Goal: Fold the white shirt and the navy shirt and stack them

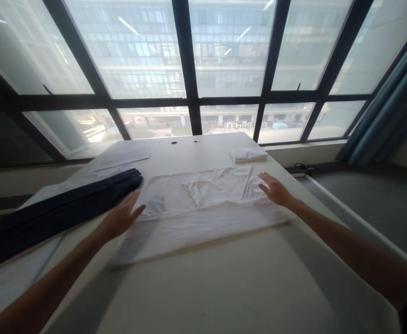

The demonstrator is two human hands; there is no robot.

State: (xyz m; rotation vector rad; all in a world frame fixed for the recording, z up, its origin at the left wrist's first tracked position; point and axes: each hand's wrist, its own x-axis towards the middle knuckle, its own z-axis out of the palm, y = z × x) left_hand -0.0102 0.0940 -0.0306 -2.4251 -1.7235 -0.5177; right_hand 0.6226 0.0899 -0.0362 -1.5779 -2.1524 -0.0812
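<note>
A white garment lies spread on the white table, its near part folded over in a long band and a sleeve-like piece lying across its far part. My left hand is beside the garment's left end, close to the dark folded cloth, with thumb and fingers apart and nothing held. At the garment's right end is my right hand, its fingers stretched out and holding nothing. Whether either hand touches the fabric cannot be told.
Dark navy folded cloth stretches along the table's left side. Behind it lie thin white sheets. A small folded white cloth sits at the far right. Windows rise beyond the table, and a blue curtain hangs at right.
</note>
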